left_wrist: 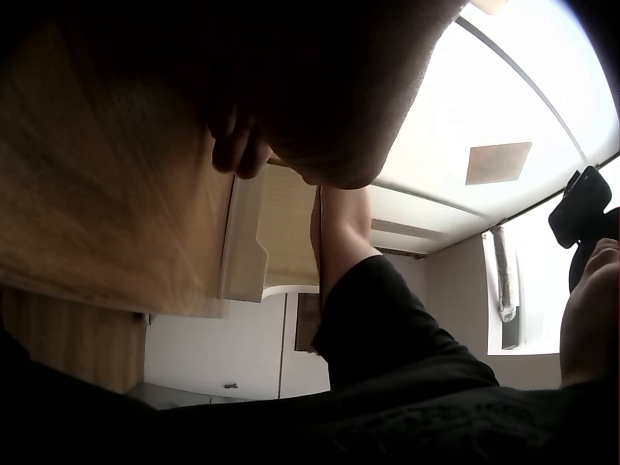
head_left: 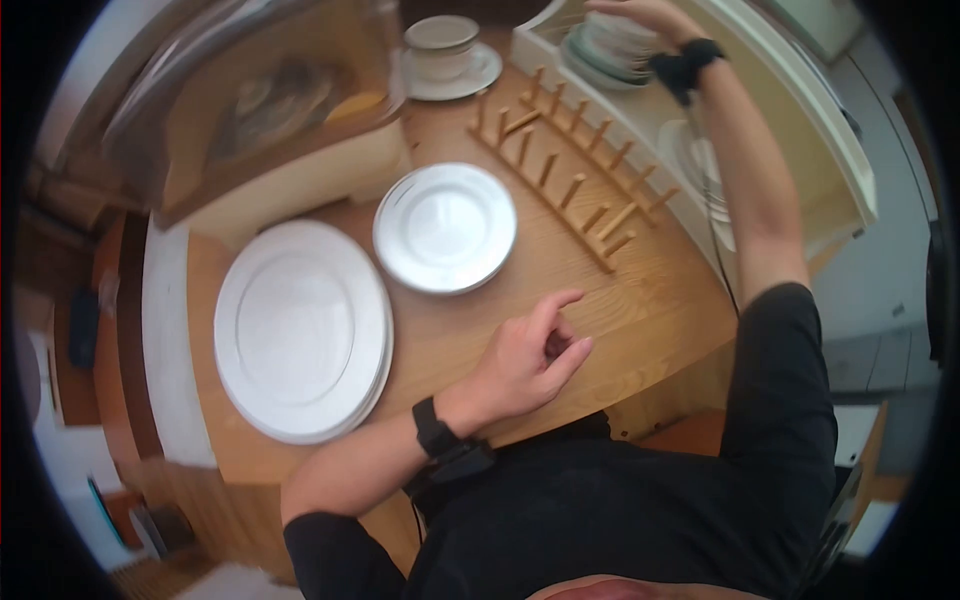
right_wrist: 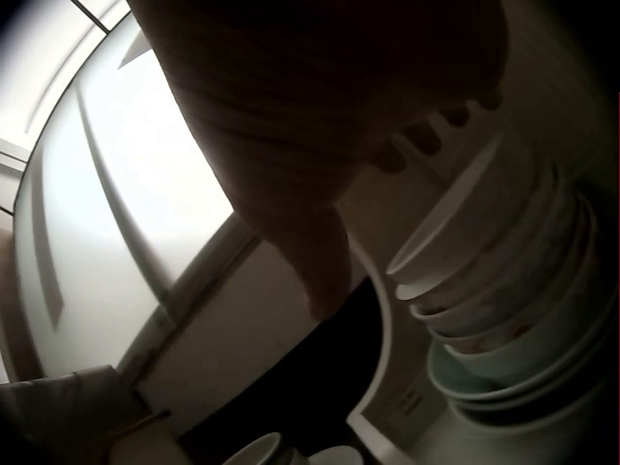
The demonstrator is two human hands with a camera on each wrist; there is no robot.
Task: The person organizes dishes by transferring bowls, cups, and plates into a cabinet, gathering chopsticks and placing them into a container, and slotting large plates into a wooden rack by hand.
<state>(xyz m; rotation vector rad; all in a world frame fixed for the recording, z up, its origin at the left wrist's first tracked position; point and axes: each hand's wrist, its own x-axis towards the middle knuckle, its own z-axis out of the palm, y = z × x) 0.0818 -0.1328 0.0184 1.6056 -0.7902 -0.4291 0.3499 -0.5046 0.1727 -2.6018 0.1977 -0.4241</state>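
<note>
Hovering near stacked bowls, right grip loosely spread.

- A black top, plain, its folds faint in the dark cloth.
- Short black sleeves: the left sleeve and right sleeve end near the elbows, forearms bare below.
- Left hand and right hand, both bare.
- A dark band round the left wrist, with a boxy black device against it.
- A similar black band and black unit on the right wrist.
- A thin dark cable along the right forearm.
- Black, blocky headgear.
</note>
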